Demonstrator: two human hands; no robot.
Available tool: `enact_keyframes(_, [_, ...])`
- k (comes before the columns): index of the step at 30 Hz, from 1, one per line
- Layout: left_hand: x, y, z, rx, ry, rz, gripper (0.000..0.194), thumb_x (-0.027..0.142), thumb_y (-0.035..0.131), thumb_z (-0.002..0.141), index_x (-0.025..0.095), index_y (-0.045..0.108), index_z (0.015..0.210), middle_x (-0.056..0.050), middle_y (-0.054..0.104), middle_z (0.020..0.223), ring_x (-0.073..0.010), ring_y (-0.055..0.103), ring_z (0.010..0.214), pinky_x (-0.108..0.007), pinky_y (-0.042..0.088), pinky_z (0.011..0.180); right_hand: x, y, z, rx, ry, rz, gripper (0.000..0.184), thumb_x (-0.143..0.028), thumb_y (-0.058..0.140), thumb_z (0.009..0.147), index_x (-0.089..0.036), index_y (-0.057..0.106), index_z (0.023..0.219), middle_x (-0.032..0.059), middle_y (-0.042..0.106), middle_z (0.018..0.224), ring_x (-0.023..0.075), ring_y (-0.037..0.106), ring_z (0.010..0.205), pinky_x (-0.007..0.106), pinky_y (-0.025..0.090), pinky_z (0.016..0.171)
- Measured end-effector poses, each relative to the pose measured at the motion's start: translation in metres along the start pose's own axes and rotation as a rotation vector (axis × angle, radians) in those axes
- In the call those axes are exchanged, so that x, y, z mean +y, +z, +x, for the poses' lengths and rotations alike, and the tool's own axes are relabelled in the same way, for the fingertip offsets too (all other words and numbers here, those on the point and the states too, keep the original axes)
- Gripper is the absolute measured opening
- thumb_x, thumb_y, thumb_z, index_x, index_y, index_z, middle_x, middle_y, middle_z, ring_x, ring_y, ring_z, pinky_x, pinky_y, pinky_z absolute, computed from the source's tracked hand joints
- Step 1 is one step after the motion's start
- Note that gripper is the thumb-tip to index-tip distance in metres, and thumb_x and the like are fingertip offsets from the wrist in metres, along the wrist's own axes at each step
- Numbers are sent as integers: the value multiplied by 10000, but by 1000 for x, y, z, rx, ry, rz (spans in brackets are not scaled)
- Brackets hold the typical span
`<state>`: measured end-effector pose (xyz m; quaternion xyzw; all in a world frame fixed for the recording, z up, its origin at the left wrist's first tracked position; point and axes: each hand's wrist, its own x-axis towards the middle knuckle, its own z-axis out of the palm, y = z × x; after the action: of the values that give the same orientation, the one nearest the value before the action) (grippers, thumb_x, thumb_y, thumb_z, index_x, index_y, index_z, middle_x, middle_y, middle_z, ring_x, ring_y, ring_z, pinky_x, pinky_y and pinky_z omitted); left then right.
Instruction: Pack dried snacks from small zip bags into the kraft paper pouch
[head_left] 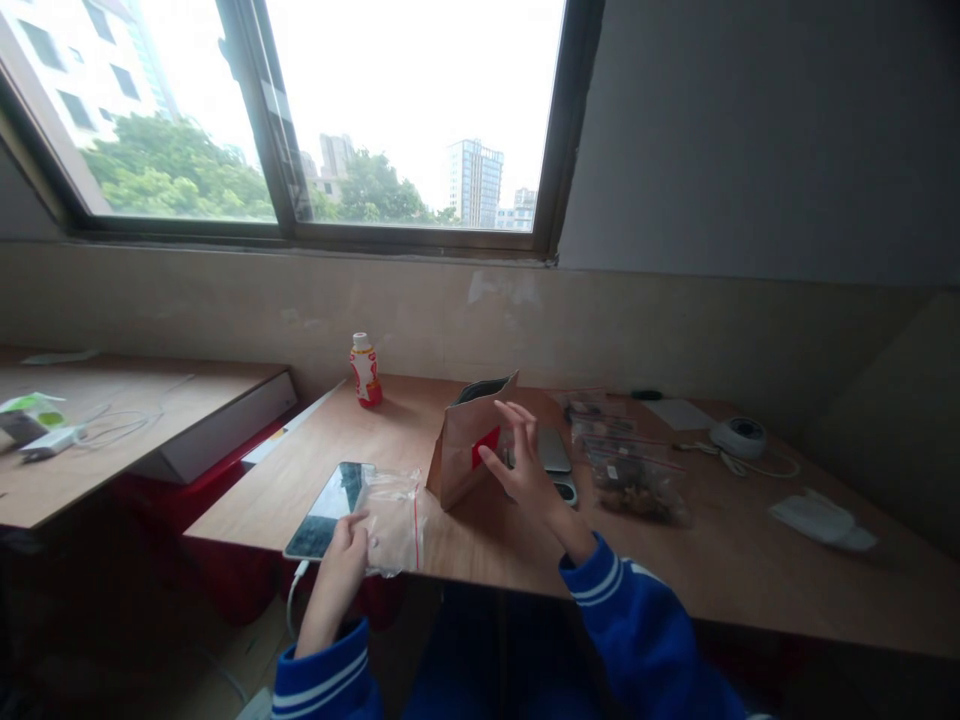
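At the front left of the table, my left hand (346, 555) is closed on the left edge of a clear plastic zip bag (394, 530) with a red seal line. The bag overlaps a dark-screened tablet (326, 515), which lies flat with a white cable plugged in. A brown paper pouch (461, 455) with a red patch stands upright, its top gaping. Beside its right face, my right hand (525, 475) is raised with fingers apart and nothing visible in them. Behind that hand, a small scale (555, 452) is partly hidden.
Several clear bags with brown contents (637, 485) lie right of the scale. Farther right are a round white device (739, 437) with a cable and a crumpled white wrapper (821, 520). A red-and-white bottle (365, 370) stands at the back. Left is another table (150, 400).
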<state>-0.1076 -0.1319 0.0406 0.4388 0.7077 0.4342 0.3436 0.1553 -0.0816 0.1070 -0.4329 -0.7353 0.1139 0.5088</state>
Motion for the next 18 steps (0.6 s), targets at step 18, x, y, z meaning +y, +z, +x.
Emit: enact_keyframes(18, [-9,65,35,186,707,684,388,279,353,925,163,544,1243,-167,532,1248,-308,484,1201,-463,434,964,1,13,44,43,-92,-160,543,-373,671,786,-246,367,1217,114,112,1522,275,169,1418,485,289,1117])
